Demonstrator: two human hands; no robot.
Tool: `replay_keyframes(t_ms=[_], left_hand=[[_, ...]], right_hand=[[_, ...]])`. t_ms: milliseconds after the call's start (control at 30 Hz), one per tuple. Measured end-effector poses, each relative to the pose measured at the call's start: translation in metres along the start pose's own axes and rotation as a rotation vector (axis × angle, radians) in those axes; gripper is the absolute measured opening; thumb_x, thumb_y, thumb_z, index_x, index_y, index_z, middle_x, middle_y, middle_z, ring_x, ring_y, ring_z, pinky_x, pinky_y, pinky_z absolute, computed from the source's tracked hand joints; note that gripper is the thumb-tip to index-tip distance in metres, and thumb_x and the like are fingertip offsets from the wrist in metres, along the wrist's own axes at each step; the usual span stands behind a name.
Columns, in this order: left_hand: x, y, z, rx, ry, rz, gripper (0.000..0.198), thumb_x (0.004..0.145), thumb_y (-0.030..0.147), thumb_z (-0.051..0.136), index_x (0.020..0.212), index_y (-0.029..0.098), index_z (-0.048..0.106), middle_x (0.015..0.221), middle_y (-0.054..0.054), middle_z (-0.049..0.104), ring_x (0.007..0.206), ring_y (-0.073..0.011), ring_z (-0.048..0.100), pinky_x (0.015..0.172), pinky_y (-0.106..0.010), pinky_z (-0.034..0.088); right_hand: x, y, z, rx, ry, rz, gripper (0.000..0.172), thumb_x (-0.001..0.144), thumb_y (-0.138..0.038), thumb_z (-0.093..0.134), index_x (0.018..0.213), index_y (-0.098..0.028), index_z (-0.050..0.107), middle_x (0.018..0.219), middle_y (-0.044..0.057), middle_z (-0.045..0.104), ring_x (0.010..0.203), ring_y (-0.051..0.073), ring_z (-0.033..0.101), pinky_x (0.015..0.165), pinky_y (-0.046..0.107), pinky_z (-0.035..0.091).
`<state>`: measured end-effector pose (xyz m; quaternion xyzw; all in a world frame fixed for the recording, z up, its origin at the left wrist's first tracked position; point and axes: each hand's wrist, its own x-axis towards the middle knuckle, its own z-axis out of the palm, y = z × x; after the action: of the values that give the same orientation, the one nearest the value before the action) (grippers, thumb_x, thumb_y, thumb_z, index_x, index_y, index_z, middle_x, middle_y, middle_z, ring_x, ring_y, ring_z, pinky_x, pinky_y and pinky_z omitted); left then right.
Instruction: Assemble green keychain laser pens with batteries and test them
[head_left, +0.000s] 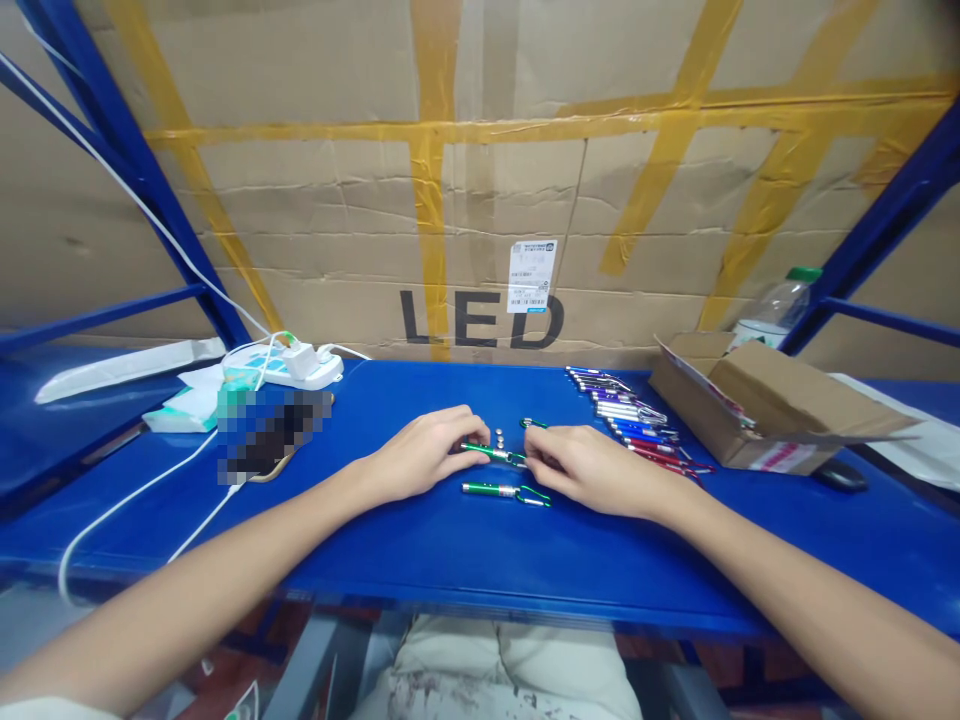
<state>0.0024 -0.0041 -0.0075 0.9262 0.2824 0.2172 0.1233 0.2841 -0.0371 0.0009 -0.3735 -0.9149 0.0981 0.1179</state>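
On the blue table (465,560), my left hand (420,452) and my right hand (589,468) both pinch the ends of a small green keychain flashlight (491,452) held between them. A second green flashlight (504,491) lies just in front of it on the table. Three small button batteries (496,436) sit right behind the held one. A loose green cap (531,423) lies near my right hand's fingertips.
A row of several keychain flashlights (634,420), silver, blue and red, lies to the right beside an open cardboard box (757,415). A white power strip (289,365) with cables, tissue packs and a blurred phone sit at the left. A plastic bottle (776,305) stands behind the box.
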Motion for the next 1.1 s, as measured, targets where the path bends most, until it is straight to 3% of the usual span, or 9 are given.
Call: replay_keyframes(t_ms=[333, 1100], left_hand=[[0.0004, -0.0023, 0.0018, -0.006, -0.027, -0.017, 0.022, 0.107, 0.043, 0.064, 0.114, 0.022, 0.07, 0.11, -0.004, 0.065, 0.104, -0.0222, 0.063, 0.09, -0.033, 0.048], [0.0008, -0.0072, 0.0019, -0.002, -0.071, -0.026, 0.027, 0.108, 0.047, 0.062, 0.112, 0.023, 0.075, 0.112, -0.006, 0.067, 0.11, -0.0245, 0.064, 0.097, -0.037, 0.05]], right_hand=[[0.0009, -0.0062, -0.0027, -0.13, -0.061, 0.065, 0.015, 0.108, -0.023, 0.049, 0.094, -0.023, 0.055, 0.09, 0.005, 0.074, 0.072, 0.02, 0.065, 0.067, 0.029, 0.037], [-0.0004, -0.0045, -0.0016, -0.189, -0.087, 0.099, 0.018, 0.11, -0.026, 0.051, 0.092, -0.023, 0.055, 0.083, 0.004, 0.073, 0.07, 0.02, 0.066, 0.064, 0.03, 0.032]])
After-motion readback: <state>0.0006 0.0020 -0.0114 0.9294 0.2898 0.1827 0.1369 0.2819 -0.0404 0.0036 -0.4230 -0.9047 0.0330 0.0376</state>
